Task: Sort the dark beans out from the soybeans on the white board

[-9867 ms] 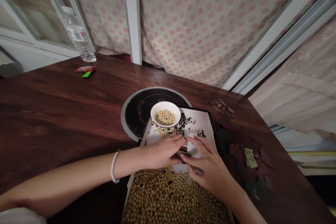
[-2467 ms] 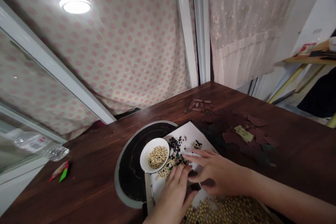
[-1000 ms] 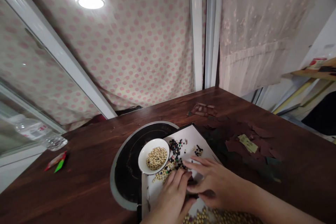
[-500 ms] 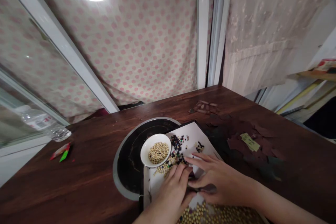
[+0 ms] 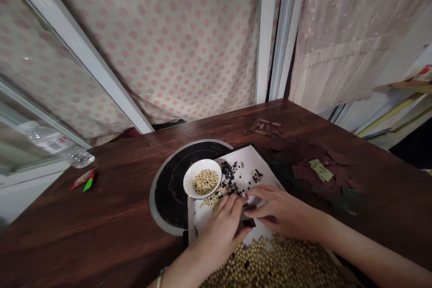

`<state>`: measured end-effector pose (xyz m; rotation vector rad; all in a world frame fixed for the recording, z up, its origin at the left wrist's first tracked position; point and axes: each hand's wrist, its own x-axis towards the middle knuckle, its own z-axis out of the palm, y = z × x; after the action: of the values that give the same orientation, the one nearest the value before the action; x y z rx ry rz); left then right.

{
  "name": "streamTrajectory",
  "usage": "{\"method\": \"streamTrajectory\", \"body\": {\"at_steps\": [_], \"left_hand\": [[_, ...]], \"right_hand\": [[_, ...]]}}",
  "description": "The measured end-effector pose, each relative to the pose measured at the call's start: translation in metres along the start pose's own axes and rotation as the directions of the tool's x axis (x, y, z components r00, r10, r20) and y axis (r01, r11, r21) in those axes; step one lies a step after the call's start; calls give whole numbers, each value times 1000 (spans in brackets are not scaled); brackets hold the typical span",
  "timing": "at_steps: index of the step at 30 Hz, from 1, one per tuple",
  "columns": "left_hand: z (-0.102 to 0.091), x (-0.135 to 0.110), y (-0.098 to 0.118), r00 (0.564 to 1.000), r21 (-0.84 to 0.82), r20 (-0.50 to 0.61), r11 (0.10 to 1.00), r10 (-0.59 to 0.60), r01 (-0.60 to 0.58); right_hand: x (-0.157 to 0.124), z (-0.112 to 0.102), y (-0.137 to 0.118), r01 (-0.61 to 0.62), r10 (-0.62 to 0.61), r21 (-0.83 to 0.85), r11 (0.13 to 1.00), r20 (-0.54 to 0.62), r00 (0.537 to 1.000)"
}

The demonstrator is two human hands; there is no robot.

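Both hands met over the middle of the white tray point(image 5: 248, 155), the left hand point(image 5: 221, 225) with its fingers bent close together and thumb apart, the right hand point(image 5: 283, 211) with thumb and forefinger spread. Whether either gripped anything I could not tell; a small dark piece point(image 5: 249, 222) showed between them. Pale beads point(image 5: 280, 261) covered the tray's near end, and black beads point(image 5: 229, 170) lay scattered toward its far edge. At its far left corner sat a white bowl point(image 5: 189, 184) of cream beads point(image 5: 205, 181), beside the round black plate point(image 5: 172, 189) in the table point(image 5: 111, 225). Dark red scraps point(image 5: 337, 175) lay near the table's right edge, a yellow label point(image 5: 320, 169) on top
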<state>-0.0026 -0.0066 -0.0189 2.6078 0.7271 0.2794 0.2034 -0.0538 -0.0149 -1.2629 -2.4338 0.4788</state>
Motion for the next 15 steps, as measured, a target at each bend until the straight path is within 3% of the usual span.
{"method": "streamTrajectory", "body": {"at_steps": [7,15], "left_hand": [[0,0,1,999,-54,-49,998,-13,10],[-1,0,3,997,-84,-64,996,-32,26]], "right_hand": [[0,5,3,-12,12,-9,1000,-14,1000],[2,2,0,-46,50,107,993,-31,998]]}}
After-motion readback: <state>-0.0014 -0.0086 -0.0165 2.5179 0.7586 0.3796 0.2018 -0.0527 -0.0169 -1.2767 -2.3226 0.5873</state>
